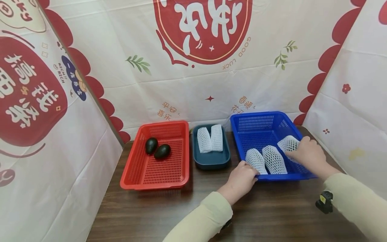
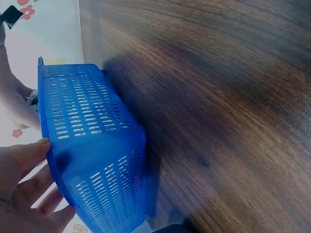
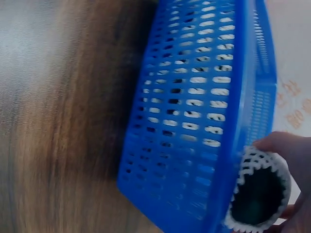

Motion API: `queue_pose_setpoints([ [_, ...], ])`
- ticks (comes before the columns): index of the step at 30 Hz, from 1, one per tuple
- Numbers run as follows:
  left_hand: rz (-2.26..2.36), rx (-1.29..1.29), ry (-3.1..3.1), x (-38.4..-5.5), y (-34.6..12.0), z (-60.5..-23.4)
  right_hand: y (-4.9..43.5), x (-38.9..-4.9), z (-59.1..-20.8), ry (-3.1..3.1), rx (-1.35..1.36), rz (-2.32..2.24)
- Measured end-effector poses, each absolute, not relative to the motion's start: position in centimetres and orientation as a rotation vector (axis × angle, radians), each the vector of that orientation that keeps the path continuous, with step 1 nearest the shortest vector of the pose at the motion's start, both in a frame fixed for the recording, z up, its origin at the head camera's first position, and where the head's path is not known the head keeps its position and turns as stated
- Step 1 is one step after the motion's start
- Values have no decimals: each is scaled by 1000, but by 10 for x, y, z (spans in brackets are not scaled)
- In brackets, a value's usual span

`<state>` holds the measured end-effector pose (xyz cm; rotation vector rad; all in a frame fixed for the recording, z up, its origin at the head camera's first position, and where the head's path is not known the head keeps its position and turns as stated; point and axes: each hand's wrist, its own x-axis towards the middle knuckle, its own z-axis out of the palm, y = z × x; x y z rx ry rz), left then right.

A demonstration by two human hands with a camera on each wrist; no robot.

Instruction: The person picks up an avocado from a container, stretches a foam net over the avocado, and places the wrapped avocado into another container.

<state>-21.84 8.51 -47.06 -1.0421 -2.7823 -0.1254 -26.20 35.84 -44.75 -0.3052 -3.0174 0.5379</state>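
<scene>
My right hand (image 1: 311, 156) grips a white foam net sleeve (image 1: 288, 143) over the right side of the blue basket (image 1: 255, 126). Through the sleeve's open end in the right wrist view shows a dark green avocado (image 3: 257, 196). The left hand (image 1: 240, 181) holds the basket's front left corner, thumb and fingers at the rim in the left wrist view. Two more plump foam net sleeves (image 1: 256, 161) lie side by side at the basket's front, their contents mostly covered by the mesh.
On the left stands a red basket (image 1: 127, 164) with two bare avocados (image 1: 162, 152). Between the baskets sits a dark teal tray (image 1: 211, 163) holding two flat foam net sleeves (image 1: 216, 137). Printed cloth walls (image 1: 181, 87) border the brown wooden table (image 1: 136, 211) behind and at both sides.
</scene>
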Motion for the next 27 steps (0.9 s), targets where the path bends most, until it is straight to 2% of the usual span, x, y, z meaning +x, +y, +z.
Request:
queue_pose_setpoints([
  [11,-100,-1087,-2765,-217,86,-469,352,-267,-468,-3183,-182,382],
  [27,-161,-1080,-2777,-218,83,-471,356,-264,-455,-3372,-80,509],
])
